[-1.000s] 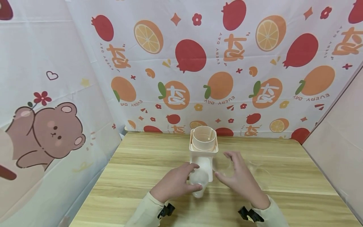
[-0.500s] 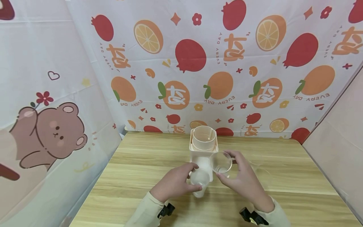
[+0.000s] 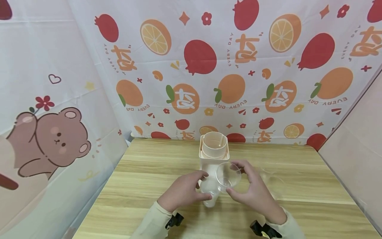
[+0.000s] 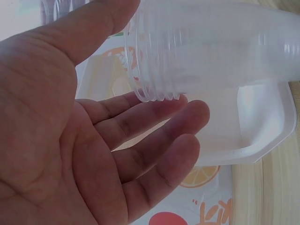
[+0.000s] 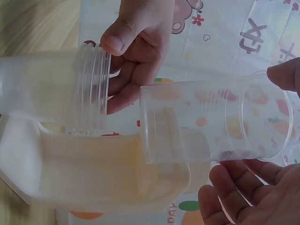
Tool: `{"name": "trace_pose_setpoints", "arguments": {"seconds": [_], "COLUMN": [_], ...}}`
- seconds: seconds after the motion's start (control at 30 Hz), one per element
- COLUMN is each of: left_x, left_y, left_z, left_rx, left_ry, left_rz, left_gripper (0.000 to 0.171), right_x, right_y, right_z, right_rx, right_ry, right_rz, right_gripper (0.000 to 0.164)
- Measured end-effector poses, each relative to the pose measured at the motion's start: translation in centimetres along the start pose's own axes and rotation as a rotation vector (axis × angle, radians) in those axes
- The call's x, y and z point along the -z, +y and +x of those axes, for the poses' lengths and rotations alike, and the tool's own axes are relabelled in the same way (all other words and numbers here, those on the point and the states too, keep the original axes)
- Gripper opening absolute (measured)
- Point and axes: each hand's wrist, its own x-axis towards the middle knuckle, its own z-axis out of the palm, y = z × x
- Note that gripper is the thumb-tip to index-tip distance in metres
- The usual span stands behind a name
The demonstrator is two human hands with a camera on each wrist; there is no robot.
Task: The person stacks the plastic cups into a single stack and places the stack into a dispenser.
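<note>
Before the cream plastic dispenser [image 3: 214,152], our left grip [image 3: 186,192] curves wide around nested clear plastic cups [image 3: 210,191]; our right grip [image 3: 251,189], similarly spread, holds one clear round plastic cup [image 3: 226,179].

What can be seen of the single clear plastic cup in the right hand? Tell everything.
The clear, colourless, round plastic cup looks thin-walled and tapers gently from a circular open mouth. No contents show. It is mouth up, above and right of the stack of nested, translucent plastic cups, not touching it. The thumb and fingers of the right hand hold it from opposite sides.
</note>
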Motion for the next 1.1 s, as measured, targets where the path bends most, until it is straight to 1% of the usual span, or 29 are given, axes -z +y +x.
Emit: {"name": "trace_pose_setpoints", "arguments": {"seconds": [0.2,0.37,0.6,0.77,0.83,1.0,1.1], "left_x": [0.1,0.2,0.1,-0.3,-0.4,-0.7,-0.9], "left_y": [-0.1,0.0,0.2,0.1,0.0,-0.2,-0.5], "left_z": [0.2,0.5,0.5,0.2,0.2,0.2,0.3], "left_rx": [0.006,-0.004,-0.014,-0.041,-0.047,-0.035,-0.031], "left_ry": [-0.017,-0.028,-0.030,-0.004,0.003,-0.009,-0.014], "left_rz": [-0.015,-0.027,-0.047,-0.019,-0.017,-0.016,0.007], "left_gripper": [0.069,0.070,0.067,0.070,0.073,0.085,0.079], "right_x": [-0.4,-0.4,-0.8,-1.2,-1.3,-1.5,-1.6], "right_y": [-0.2,0.1,0.7,0.9,1.0,1.1,1.1], "right_z": [0.2,0.4,0.6,0.4,0.4,0.3,0.2], "right_rx": [0.024,0.041,0.026,0.032,0.040,0.057,0.065], "right_ry": [-0.014,-0.010,-0.054,-0.071,-0.071,-0.066,-0.072], "right_rz": [0.029,0.007,0.034,0.002,-0.016,-0.021,0.002], "right_gripper": [0.076,0.076,0.078,0.078,0.077,0.074,0.075]}}
